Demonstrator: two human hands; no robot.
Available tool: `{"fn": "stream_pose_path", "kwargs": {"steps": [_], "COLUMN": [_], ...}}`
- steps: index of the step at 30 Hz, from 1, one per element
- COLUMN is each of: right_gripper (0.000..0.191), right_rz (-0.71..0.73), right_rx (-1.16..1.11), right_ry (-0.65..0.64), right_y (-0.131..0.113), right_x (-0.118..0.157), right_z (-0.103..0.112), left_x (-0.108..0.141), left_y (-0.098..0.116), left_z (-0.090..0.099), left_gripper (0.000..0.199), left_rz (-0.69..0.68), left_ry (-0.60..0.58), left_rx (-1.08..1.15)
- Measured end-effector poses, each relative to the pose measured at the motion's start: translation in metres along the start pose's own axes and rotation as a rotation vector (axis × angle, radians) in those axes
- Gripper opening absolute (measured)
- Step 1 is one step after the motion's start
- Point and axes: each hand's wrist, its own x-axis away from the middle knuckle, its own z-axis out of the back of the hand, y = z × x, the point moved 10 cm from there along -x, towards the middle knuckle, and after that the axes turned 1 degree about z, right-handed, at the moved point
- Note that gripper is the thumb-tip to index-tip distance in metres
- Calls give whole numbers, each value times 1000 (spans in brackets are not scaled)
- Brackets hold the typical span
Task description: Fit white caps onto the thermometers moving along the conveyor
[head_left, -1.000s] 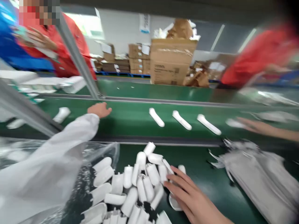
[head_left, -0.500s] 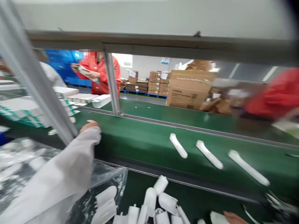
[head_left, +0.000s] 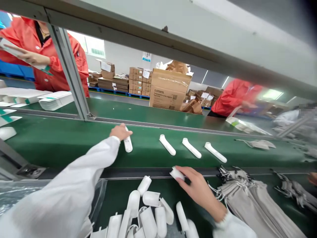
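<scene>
On the green belt [head_left: 146,132], my left hand [head_left: 121,132] has its fingers on the upper end of a white curved plastic piece [head_left: 128,144]. My right hand [head_left: 195,185] pinches a small white plastic part [head_left: 177,174] over the dark rail at the belt's near edge. Three more white curved pieces [head_left: 167,145] lie spaced apart on the belt between and beyond my hands. Below, a pile of white plastic covers [head_left: 148,221] rests on the lower green surface.
Grey drawstring pouches [head_left: 257,201] lie at the lower right. A metal post [head_left: 70,72] and overhead beam frame the belt. White boxes [head_left: 56,100] stand at the left; clear plastic bagging [head_left: 19,195] is lower left. People in red jackets stand across the line.
My left hand has moved right along the belt and now holds a curved piece. My right hand has risen into fuller view with a white part. The view has shifted right.
</scene>
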Motion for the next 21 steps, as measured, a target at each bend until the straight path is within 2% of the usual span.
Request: {"fn": "stream_pose_path", "kwargs": {"steps": [2,4,6,9,12,16,18,20,21], "right_gripper": [32,31,29,27,30,20,37,59,64], "right_rz": [-47,-64,-61,-62,-58,-70,-126,-183,-187], "right_rx": [-57,-49,-10,18,19,76,142,192,197], "right_ry": [10,-10,-39,-63,-80,-111,-127,-178,-198], "right_y": [-9,-20,-31,-43,-46,-48,-51,-54,-56], "right_x": [-42,-79,-108,-136,-146,-133,-122,-117,-120], "right_z": [-23,-49,-74,-100,-110,-99,-93,-100,-107], "left_x": [7,13,18,27,35,46,49,42,34], "left_y": [32,49,52,45,45,61,64,61,57], "left_z": [-25,-43,-51,-56,-58,-54,-55,-58,-63], "left_gripper": [51,45,40,38,38,44,52,61,64], "left_rz": [-31,-43,-37,12,44,43,57,84,101], "left_ry": [-16,-5,32,78,101,66,-2,-29,-44], "left_rx": [-30,-55,-67,-55,-31,-15,-14,-64,-102]}}
